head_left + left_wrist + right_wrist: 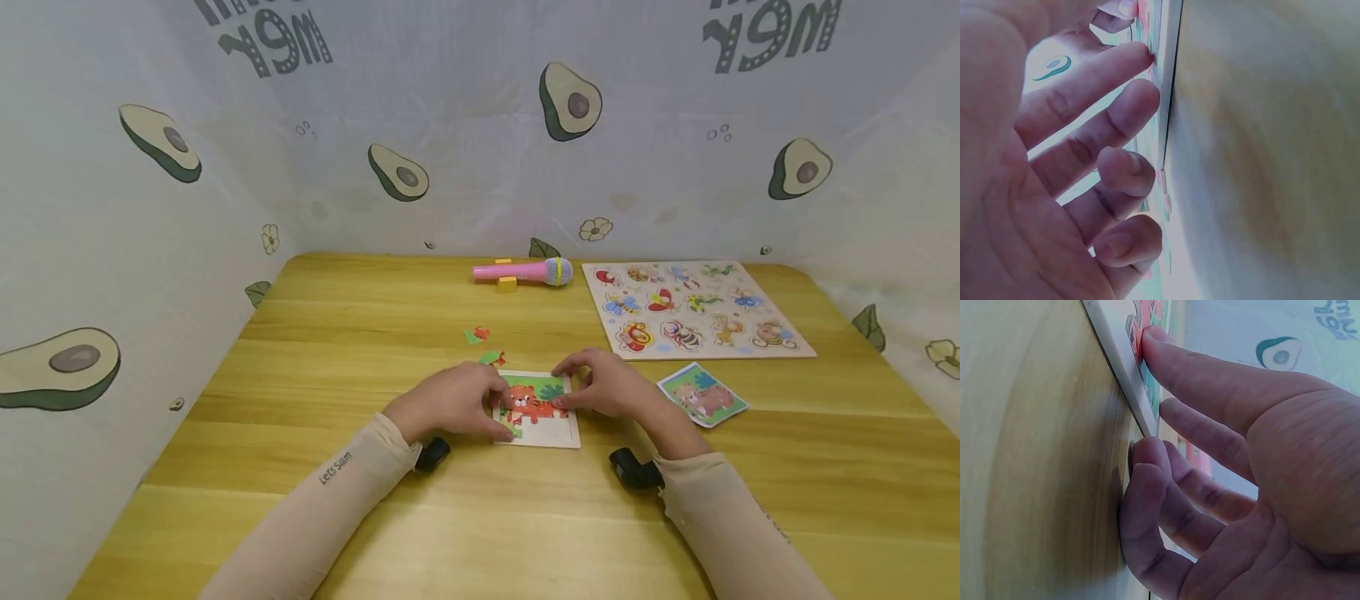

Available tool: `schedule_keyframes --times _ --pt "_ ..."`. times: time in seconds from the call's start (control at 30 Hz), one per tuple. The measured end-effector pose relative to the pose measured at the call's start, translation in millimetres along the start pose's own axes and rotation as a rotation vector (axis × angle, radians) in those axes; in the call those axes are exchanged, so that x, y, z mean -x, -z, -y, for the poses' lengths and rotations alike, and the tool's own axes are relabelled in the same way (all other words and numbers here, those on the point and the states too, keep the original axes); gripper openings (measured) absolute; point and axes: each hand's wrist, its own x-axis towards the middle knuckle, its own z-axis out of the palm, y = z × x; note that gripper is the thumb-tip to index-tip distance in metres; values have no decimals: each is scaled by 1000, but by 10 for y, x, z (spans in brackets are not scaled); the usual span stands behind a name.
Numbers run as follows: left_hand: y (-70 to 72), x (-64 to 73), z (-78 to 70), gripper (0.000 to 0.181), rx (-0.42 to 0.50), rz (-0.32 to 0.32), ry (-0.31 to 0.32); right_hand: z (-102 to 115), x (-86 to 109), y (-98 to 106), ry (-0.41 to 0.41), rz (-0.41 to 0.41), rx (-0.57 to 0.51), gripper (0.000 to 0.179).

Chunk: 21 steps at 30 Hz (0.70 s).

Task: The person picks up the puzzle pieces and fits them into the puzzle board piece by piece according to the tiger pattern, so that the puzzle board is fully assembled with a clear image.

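A small jigsaw puzzle (555, 432) with a white-edged tray lies on the table between the two hands. Its fitted pieces show an orange tiger and green leaves; part of the lower tray is bare white. My left hand (461, 400) is at its left side, thumb on a green piece near the lower left and fingertips at the picture. In the left wrist view, its ring and little fingers bend loosely. With its thumb on the picture and other fingers bent about the upper right corner, my right hand (606, 385) holds the tray.
Loose puzzle pieces (476, 335) lie beyond the left hand. A pink toy microphone (517, 272) rests on a yellow stand at the back. To the right are a wooden insect peg board (693, 308) and a small picture puzzle (703, 395) of a pinkish animal.
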Motion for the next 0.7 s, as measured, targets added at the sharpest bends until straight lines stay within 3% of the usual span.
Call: schedule_keyframes --times 0.5,0.57,0.7 --pt "-3 -13 -60 31 -154 20 -59 -5 12 -8 6 -12 17 38" --pt "-9 -13 -75 32 -164 9 -44 -4 12 -10 6 -14 14 38" --pt "-19 -15 -98 31 -97 -9 31 -2 3 -10 7 -16 15 39"
